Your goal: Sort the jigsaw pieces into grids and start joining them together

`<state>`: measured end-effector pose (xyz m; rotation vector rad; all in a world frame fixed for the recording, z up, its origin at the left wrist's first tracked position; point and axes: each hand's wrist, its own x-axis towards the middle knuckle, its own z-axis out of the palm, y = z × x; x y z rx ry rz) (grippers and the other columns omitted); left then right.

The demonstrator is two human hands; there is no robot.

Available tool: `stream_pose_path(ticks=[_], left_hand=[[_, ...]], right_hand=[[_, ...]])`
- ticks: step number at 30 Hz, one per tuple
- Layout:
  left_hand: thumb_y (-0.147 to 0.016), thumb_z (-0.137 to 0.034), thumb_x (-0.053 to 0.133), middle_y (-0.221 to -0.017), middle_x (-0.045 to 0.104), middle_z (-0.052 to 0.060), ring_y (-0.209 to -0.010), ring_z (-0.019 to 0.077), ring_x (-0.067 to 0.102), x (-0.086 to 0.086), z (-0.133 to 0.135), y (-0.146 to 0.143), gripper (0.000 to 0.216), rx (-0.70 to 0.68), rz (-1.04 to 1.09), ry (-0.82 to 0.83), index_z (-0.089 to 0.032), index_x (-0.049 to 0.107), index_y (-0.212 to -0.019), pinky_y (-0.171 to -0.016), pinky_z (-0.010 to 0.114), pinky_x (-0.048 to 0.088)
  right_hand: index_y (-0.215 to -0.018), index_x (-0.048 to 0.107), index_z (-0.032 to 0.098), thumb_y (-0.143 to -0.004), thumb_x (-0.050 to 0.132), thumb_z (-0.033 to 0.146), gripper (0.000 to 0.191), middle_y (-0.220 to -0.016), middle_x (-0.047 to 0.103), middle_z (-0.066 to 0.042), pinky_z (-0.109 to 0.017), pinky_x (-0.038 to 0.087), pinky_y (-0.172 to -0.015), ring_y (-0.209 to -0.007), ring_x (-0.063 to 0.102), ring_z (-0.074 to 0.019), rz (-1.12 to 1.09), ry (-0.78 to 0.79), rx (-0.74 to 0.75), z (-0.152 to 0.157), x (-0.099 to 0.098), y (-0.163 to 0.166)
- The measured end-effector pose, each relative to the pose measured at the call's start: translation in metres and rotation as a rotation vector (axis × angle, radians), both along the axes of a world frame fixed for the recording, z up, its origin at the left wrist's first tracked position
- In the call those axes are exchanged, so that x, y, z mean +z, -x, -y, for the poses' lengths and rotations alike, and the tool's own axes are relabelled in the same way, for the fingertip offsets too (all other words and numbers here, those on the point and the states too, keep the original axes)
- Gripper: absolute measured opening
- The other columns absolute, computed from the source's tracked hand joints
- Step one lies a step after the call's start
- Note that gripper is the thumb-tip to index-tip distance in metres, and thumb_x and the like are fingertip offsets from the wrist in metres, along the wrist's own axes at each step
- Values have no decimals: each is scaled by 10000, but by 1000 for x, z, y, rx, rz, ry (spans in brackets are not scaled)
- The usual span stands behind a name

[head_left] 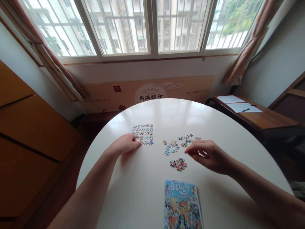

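Loose jigsaw puzzle pieces laid out in spaced rows form a block [145, 133] on the white round table [133, 197]. At the lower left edge of this block is my left hand [126, 143], its fingers curled and the tips down by the bottom row. Whatever lies under those fingertips is hidden. My right hand [207, 155] hovers just right of the scattered puzzle pieces [172, 147], fingers bent and slightly apart, with nothing visible in them. Another group of pieces [190, 140] lies by its fingertips. Nearer to me is a small heap of puzzle pieces [178, 164].
A colourful "Bluey" picture sheet or booklet [183, 203] lies at the table's near side. Beyond the table's right edge stands a wooden side table [274, 116] with papers [243, 107] and a pen [245, 110]. A printed cardboard panel [100, 95] leans below the window.
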<state>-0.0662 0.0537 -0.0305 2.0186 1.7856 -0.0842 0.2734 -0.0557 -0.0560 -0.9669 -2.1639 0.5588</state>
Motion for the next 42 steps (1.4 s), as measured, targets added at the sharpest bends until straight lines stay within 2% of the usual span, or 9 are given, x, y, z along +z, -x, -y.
stream_pose_path(ticks=[5, 9, 16, 22, 25, 28, 33, 38, 42], left_hand=[[-725, -560, 588, -624, 566, 30, -586, 185, 490, -4, -6, 4, 375, -15, 34, 7, -213, 470, -642, -562, 305, 279], [-782, -590, 549, -629, 498, 11, -576, 160, 418, 3, 1, -3, 413, -77, 68, -101, -214, 431, -661, -554, 301, 256], [-868, -492, 549, -645, 515, 5, -593, 143, 396, 9, 33, -41, 392, -414, 202, -168, -207, 395, -647, -571, 301, 257], [-873, -428, 577, -635, 504, 3, -586, 141, 383, 7, 41, -55, 368, -503, 198, -173, -205, 404, -637, -569, 310, 234], [-883, -418, 570, -628, 504, -1, -583, 140, 389, 7, 40, -55, 366, -502, 189, -188, -205, 396, -642, -568, 307, 241], [-888, -417, 574, -614, 494, -10, -575, 133, 385, 7, 40, -54, 378, -497, 189, -214, -204, 386, -638, -563, 305, 249], [-891, -394, 598, -646, 575, -10, -606, 128, 470, 10, 50, -64, 295, -480, 359, -226, -199, 522, -684, -580, 281, 325], [-893, -368, 629, -826, 716, 16, -689, 134, 594, 11, 76, -84, 175, -463, 624, -144, -209, 703, -893, -644, 261, 442], [-869, -307, 654, -771, 726, 18, -667, 132, 598, 6, 91, -96, 133, -463, 662, -122, -203, 736, -850, -655, 260, 454]], right_hand=[[-1049, 733, 216, -906, 604, 163, 200, -945, 718, -58, -311, 528, -761, -856, 653, -153, 156, 30, 14, -4, -4, -1], [-1164, 718, 239, -892, 621, 161, 299, -1107, 690, -92, -370, 522, -858, -1017, 635, -206, 251, -5, 10, -4, -8, 1], [-1115, 733, 248, -916, 623, 204, 232, -1064, 673, -94, -355, 496, -835, -986, 604, -206, 334, -17, 23, -4, -8, 11], [-981, 722, 224, -889, 657, 217, 112, -984, 674, -71, -365, 462, -856, -958, 589, -207, 360, -5, -36, -7, -8, 9], [-892, 719, 216, -860, 673, 194, 60, -935, 689, -55, -348, 459, -833, -926, 592, -196, 300, 49, -84, -9, -6, 5], [-829, 722, 199, -859, 676, 213, 57, -853, 702, -39, -311, 467, -781, -842, 613, -163, 166, 210, -128, -12, -4, 1], [-898, 739, 154, -884, 667, 390, 247, -739, 689, -39, -230, 416, -544, -607, 559, -108, -159, 540, -155, -11, 1, 3], [-873, 747, 164, -877, 683, 365, 211, -773, 709, -45, -235, 426, -601, -681, 577, -119, -240, 481, -110, 1, 4, 18], [-839, 747, 191, -888, 666, 323, 162, -712, 676, -8, -227, 376, -566, -629, 521, -101, -174, 384, -107, 9, 4, 27]])
